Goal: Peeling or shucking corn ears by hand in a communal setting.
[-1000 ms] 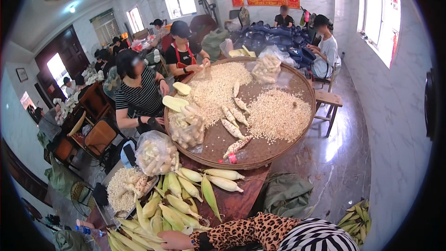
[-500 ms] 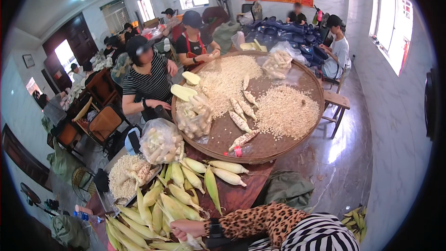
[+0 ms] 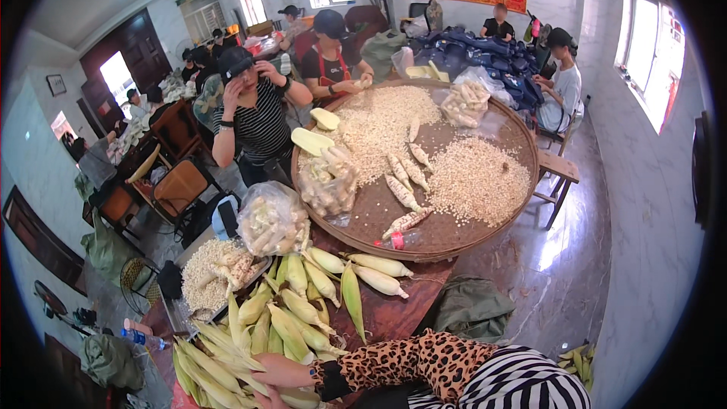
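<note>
My right hand (image 3: 282, 371) comes in from the lower right in a leopard-print sleeve (image 3: 409, 363). It lies over the near part of a heap of corn ears (image 3: 291, 326) in pale green husks. Its fingers stretch left across the husks, and the thumb stands apart below them. Ears lie under and around it, their contact with the palm hidden. I do not see my left hand. Left of the heap, a metal tray (image 3: 179, 312) holds loose kernels (image 3: 204, 265) and some speckled cobs. Behind it sits a clear bag of pale cobs (image 3: 273, 220).
A big round woven tray (image 3: 424, 248) bears kernel piles (image 3: 481, 182), speckled ears (image 3: 401, 193), bagged cobs (image 3: 328, 182) and yellow scoops (image 3: 312, 141). A person in a striped shirt (image 3: 261, 129) stands at its left. A green sack (image 3: 473, 307) lies at the table's right edge.
My right hand has shifted left over the heap, its fingers going from curled to stretched out. The person in stripes has raised both hands to the head. The whole view has shifted slightly.
</note>
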A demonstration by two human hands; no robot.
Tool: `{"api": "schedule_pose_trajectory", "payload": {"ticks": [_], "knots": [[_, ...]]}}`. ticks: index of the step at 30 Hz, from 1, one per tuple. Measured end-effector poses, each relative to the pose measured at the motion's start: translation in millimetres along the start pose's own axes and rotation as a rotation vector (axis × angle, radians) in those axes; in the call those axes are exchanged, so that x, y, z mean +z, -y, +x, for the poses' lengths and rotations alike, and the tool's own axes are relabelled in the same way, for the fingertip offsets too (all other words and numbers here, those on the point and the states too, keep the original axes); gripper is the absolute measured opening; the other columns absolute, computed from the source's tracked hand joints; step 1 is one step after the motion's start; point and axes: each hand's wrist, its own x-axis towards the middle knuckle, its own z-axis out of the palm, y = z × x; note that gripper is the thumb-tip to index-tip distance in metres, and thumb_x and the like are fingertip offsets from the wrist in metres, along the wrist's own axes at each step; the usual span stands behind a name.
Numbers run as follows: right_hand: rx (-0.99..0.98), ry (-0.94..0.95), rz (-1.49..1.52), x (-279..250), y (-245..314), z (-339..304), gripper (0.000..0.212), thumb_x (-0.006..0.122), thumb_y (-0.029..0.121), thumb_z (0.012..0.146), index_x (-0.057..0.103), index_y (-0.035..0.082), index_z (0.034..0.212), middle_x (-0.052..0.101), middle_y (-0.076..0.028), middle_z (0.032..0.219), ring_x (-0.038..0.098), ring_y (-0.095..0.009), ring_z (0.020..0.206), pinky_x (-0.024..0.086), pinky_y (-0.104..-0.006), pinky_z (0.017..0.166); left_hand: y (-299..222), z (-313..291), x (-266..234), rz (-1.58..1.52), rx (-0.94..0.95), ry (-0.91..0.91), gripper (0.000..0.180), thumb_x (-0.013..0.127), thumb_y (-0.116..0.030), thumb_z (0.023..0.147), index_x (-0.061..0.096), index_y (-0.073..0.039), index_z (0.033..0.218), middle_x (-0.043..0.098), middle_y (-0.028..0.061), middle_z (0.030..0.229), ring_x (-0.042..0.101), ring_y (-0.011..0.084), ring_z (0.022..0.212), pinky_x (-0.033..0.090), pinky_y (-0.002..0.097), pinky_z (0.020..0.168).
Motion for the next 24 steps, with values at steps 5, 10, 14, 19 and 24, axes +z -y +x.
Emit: {"api": "schedule_pose_trajectory", "payload": {"ticks": [5, 10, 14, 19, 24], "knots": [[-0.13, -0.263, -0.13, 17.5, -18.3, -0.9, 0.047, 0.055, 0.026, 0.081, 0.047, -0.007, 0.113, 0.058, -0.023, 0.094, 0.06, -0.031, 0.078, 0.049, -0.0346, 0.07, -75.4, -39.2, 44.5, 0.081, -0.013, -0.069, 0.072, 0.057, -0.037, 0.085, 0.02, -0.007, 0.139, 0.034, 0.0189, 0.132, 0.051, 0.0293, 0.1, 0.047, 0.0339, 0.077], [-0.01, -0.029, -0.068, 6.0, -8.3, 2.2, 0.051, 0.056, 0.026, 0.08, 0.045, -0.008, 0.116, 0.057, -0.024, 0.097, 0.059, -0.033, 0.081, 0.048, -0.0364, 0.074, -96.8, -48.0, 54.5, 0.132, 0.012, -0.098, 0.069, 0.058, -0.031, 0.085, 0.022, -0.001, 0.137, 0.035, 0.0202, 0.132, 0.044, 0.0287, 0.112, 0.04, 0.035, 0.089], [-0.028, 0.026, -0.164, 5.9, -15.2, 12.0, 0.048, 0.055, 0.026, 0.079, 0.047, -0.008, 0.112, 0.057, -0.025, 0.096, 0.059, -0.036, 0.08, 0.048, -0.0374, 0.072, -101.2, -47.8, 58.3, 0.181, 0.016, -0.102, 0.069, 0.058, -0.029, 0.085, 0.024, 0.002, 0.136, 0.035, 0.0208, 0.132, 0.042, 0.0293, 0.114, 0.035, 0.0356, 0.095], [-0.01, 0.067, -0.101, -1.7, -9.3, 12.7, 0.045, 0.054, 0.025, 0.079, 0.048, -0.008, 0.108, 0.056, -0.026, 0.096, 0.058, -0.037, 0.081, 0.047, -0.039, 0.072, -85.8, -38.2, 50.5, 0.301, 0.022, -0.194, 0.067, 0.057, -0.03, 0.085, 0.026, 0.002, 0.135, 0.037, 0.0218, 0.131, 0.042, 0.0291, 0.114, 0.036, 0.036, 0.095], [0.104, 0.126, -0.045, -6.0, 7.6, 5.2, 0.039, 0.052, 0.021, 0.077, 0.048, -0.008, 0.104, 0.056, -0.026, 0.094, 0.057, -0.037, 0.086, 0.045, -0.0414, 0.076, -112.3, -49.1, 67.9, 0.132, -0.055, -0.026, 0.07, 0.057, -0.033, 0.085, 0.024, 0.002, 0.136, 0.035, 0.0233, 0.132, 0.041, 0.0296, 0.115, 0.035, 0.0361, 0.096]]}}
